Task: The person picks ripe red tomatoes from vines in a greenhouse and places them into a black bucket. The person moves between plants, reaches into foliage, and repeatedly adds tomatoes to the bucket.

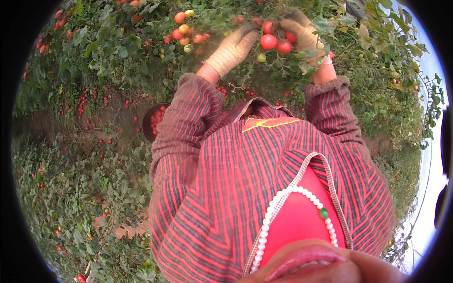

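Both hands wear light knitted gloves with darkened, dirty fingers, and reach into tomato vines at the top of the view. My left hand (235, 47) is just left of a cluster of red tomatoes (269, 42), its fingertips pointing towards it. My right hand (300, 33) is at the cluster's right side, fingers bent around its upper part beside a red tomato (291, 36). Leaves and fruit hide some fingertips, so I cannot tell whether either hand grips a tomato. A small green tomato (261, 57) hangs below the red ones.
Another cluster of red, orange and green tomatoes (184, 30) hangs left of my left hand. Beneath my left arm, a dark bucket (147, 122) holds many red tomatoes. Fallen tomatoes (92, 123) lie scattered over the soil. Leafy vines (116, 53) crowd both sides.
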Motion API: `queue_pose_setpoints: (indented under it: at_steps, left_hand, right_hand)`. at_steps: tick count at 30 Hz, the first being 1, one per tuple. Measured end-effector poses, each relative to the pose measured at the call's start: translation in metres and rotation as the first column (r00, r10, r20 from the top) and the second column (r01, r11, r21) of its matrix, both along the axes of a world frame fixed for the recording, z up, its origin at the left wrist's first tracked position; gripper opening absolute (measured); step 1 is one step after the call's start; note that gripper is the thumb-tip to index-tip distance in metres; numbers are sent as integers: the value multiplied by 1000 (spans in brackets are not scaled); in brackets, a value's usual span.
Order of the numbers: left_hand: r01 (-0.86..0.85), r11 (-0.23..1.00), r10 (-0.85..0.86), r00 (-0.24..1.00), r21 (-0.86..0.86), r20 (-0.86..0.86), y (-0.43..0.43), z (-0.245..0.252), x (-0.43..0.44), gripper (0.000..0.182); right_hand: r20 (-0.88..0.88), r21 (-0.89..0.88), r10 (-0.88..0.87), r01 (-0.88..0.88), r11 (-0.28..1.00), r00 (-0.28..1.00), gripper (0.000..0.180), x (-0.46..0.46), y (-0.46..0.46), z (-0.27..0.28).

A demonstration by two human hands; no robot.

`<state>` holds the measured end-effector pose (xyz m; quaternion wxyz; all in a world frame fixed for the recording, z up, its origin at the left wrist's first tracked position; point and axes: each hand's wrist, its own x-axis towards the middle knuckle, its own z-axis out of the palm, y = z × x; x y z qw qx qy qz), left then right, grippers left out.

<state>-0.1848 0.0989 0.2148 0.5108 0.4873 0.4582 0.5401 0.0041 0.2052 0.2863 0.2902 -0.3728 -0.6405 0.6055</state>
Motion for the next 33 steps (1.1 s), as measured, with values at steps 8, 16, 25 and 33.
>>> queue_pose_setpoints:
  at_steps: [8,16,25,33]
  left_hand:
    - [257,961,-178,857,-102,483,22,10,13,52]
    - [48,995,-24,965,-88,263,23,7,2,49]
    - [-19,999,10,977,38,212,22,5,4,62]
    - [-91,995,95,981,-34,169,13,25,2,56]
  right_hand:
    - [87,167,25,-39,985,996,18,-2,-9,13]
    - [432,234,-12,-100,967,902,40,11,-23,5]
    - [425,152,173,-258,954,889,42,16,-20,2]
    - [693,425,-1,-408,808,721,27,10,-43,7]
